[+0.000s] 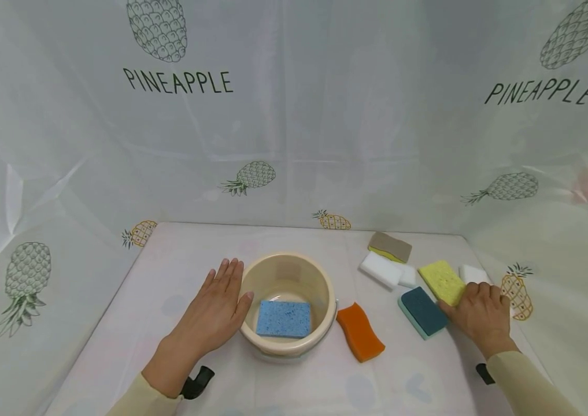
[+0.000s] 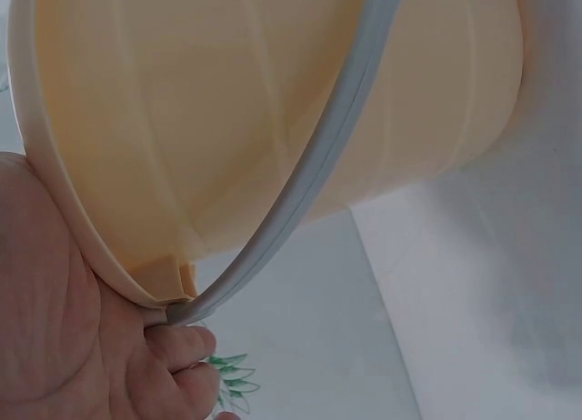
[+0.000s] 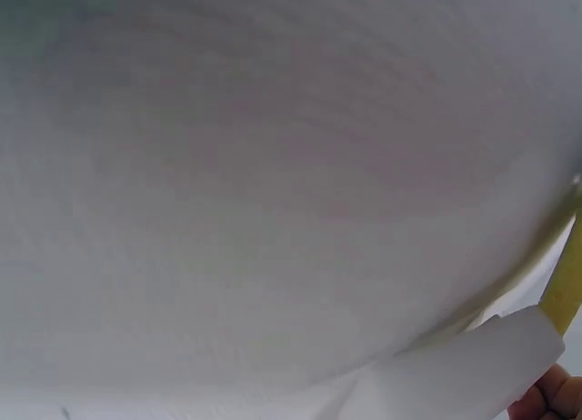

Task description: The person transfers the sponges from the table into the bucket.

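Observation:
My left hand (image 1: 214,315) lies against the left side of a cream bucket (image 1: 328,289), fingers extended and touching its rim. Inside the bucket sits a blue sponge (image 1: 284,319). In the left wrist view, the palm meets the bucket rim beside the grey handle (image 2: 318,156). My right hand (image 1: 481,318) is bent down over a white sponge (image 1: 473,274), with the thumb by the lower edge of a yellow sponge (image 1: 440,280). The right wrist view shows fingertips beside the white sponge (image 3: 464,370); whether they grip it is hidden.
An orange wavy sponge (image 1: 360,332) lies right of the bucket. Farther right are a dark teal sponge (image 1: 422,311), a white sponge (image 1: 381,270), a smaller white piece (image 1: 407,275) and a grey-brown and yellow sponge (image 1: 389,246). Pineapple-printed sheeting (image 1: 351,133) surrounds the table.

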`<state>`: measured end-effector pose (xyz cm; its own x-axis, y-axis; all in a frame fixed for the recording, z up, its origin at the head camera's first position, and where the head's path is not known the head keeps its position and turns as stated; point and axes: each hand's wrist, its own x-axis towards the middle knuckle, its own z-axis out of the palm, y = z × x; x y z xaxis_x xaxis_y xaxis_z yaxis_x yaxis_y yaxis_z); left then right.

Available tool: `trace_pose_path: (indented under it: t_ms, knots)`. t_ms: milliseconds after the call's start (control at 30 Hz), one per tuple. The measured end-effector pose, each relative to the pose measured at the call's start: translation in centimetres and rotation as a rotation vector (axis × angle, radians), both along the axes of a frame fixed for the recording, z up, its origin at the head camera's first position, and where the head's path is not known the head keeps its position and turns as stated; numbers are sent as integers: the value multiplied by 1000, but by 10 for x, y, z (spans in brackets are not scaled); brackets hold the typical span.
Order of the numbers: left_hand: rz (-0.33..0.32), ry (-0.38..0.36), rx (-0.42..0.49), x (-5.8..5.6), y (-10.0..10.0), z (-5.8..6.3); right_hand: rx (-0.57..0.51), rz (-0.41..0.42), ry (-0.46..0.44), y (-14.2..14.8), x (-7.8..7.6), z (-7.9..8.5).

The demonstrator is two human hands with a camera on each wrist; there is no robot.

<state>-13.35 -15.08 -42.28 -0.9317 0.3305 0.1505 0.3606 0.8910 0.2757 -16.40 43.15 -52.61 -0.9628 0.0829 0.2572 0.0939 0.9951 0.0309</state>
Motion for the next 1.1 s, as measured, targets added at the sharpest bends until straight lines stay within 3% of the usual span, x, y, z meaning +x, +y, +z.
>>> trace_pose_path:
  t_ms: [267, 700, 1100]
  knots:
    - [1, -2, 1, 1, 0, 0, -14, 12, 40, 5, 0, 6]
    - [-8, 15, -8, 0, 0, 0, 94, 200, 285, -4, -14, 26]
    - [2, 13, -47, 1, -1, 5, 67, 276, 306, -45, -24, 55]
